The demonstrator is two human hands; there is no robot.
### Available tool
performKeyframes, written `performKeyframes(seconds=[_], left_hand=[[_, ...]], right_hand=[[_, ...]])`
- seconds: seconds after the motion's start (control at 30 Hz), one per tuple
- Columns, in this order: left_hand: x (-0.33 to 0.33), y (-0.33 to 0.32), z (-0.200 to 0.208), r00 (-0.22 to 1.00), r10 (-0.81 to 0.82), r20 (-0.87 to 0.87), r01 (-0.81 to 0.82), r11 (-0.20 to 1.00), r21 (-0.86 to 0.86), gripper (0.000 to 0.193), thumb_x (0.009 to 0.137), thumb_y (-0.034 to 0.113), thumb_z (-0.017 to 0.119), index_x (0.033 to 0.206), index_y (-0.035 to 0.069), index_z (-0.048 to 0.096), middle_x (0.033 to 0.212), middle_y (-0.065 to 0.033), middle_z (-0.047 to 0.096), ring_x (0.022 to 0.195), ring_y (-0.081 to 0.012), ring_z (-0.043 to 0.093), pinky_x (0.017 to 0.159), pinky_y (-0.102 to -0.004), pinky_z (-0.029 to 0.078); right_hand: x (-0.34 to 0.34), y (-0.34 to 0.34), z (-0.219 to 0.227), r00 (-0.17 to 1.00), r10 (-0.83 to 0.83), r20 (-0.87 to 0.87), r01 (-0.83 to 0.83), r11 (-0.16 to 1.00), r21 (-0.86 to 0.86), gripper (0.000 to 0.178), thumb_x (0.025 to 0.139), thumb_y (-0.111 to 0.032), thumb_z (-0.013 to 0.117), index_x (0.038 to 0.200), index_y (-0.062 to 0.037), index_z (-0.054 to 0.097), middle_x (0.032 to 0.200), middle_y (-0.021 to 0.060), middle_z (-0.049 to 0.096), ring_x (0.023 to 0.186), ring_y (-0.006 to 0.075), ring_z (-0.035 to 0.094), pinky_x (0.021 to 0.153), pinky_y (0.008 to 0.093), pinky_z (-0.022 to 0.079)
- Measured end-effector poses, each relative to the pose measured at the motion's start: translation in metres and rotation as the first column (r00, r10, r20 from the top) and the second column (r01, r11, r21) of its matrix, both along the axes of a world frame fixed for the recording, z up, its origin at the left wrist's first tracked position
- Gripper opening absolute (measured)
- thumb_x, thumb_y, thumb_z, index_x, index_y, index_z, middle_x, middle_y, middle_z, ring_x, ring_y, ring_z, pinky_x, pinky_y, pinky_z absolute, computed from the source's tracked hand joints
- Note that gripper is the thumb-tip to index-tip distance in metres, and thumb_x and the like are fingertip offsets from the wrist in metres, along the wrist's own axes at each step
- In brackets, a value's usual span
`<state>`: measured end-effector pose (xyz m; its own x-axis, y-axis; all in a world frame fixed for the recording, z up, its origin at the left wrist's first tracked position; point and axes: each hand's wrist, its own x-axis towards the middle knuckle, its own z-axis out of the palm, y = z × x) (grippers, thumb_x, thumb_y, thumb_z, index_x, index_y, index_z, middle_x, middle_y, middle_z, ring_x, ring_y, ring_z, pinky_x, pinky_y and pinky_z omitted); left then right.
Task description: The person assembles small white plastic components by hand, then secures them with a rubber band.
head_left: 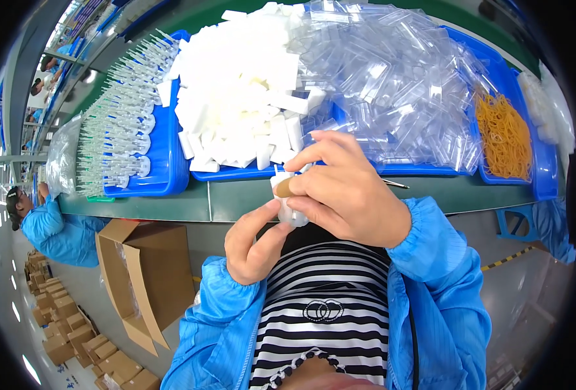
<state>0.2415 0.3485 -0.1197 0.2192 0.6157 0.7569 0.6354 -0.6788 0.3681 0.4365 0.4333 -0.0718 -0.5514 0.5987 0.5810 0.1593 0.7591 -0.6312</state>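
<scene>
Close to the table's front edge, both my hands meet around a small whitish translucent plastic piece (292, 214) with a rounded lower end. My left hand (255, 244) pinches it from the left between thumb and fingertips. From the right, my right hand (349, 188) grips its upper part with bent fingers. A tan cover, like a finger cot (283, 188), shows at one right fingertip. Fingers hide much of the piece, so its exact kind cannot be made out. Just beyond my hands lies a heap of white foam blocks (236, 91).
Clear plastic sleeves (392, 84) fill a blue tray behind my right hand. Yellow rubber bands (503, 140) lie in another blue tray at right. White syringe-like parts (122, 123) stand in rows at left. An open cardboard box (148, 273) and a seated co-worker (60, 227) are left of me.
</scene>
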Motion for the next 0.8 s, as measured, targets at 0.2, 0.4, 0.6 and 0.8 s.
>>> performKeyframes(seconds=[0.2, 0.4, 0.6, 0.8], left_hand=[[-0.003, -0.002, 0.002, 0.999, 0.036, 0.004, -0.036, 0.999, -0.014, 0.046, 0.073, -0.001, 0.083, 0.113, 0.002, 0.061, 0.114, -0.0196, 0.063, 0.087, -0.0316, 0.07, 0.072, -0.0356, 0.06], [0.012, -0.002, 0.021, 0.849, 0.077, 0.522, 0.131, 0.927, -0.351, 0.053, 0.074, 0.007, 0.086, 0.119, 0.001, 0.059, 0.119, -0.017, 0.06, 0.108, -0.0276, 0.063, 0.083, -0.0353, 0.058], [0.012, -0.006, 0.02, 0.976, 0.098, 0.193, -0.045, 0.965, -0.258, 0.057, 0.068, 0.0, 0.087, 0.117, 0.004, 0.06, 0.119, -0.0149, 0.06, 0.108, -0.0292, 0.063, 0.087, -0.0356, 0.055], [0.016, -0.003, 0.014, 0.99, 0.018, 0.137, -0.004, 0.995, -0.101, 0.06, 0.065, -0.005, 0.086, 0.117, 0.007, 0.059, 0.121, -0.0129, 0.06, 0.105, -0.032, 0.066, 0.085, -0.0374, 0.058]], right_hand=[[0.005, -0.011, -0.004, 0.993, -0.101, -0.065, 0.092, 0.986, -0.138, 0.017, 0.082, -0.008, 0.075, 0.098, -0.0079, 0.072, 0.095, 0.005, 0.069, 0.101, 0.0229, 0.062, 0.098, 0.0445, 0.043], [0.018, -0.021, -0.004, 0.987, -0.14, -0.078, 0.118, 0.965, -0.235, 0.016, 0.084, -0.006, 0.073, 0.099, -0.0065, 0.07, 0.107, 0.0081, 0.068, 0.108, 0.0268, 0.059, 0.095, 0.0383, 0.044], [0.021, -0.022, -0.011, 0.984, -0.107, -0.14, 0.101, 0.994, -0.051, 0.031, 0.078, -0.005, 0.077, 0.107, -0.0056, 0.067, 0.114, 0.0102, 0.064, 0.105, 0.0278, 0.059, 0.092, 0.0376, 0.044], [0.023, -0.047, -0.014, 0.878, -0.326, -0.351, 0.072, 0.814, -0.576, 0.048, 0.077, -0.003, 0.078, 0.121, -0.0032, 0.059, 0.119, 0.0135, 0.062, 0.107, 0.0281, 0.058, 0.093, 0.0365, 0.046]])
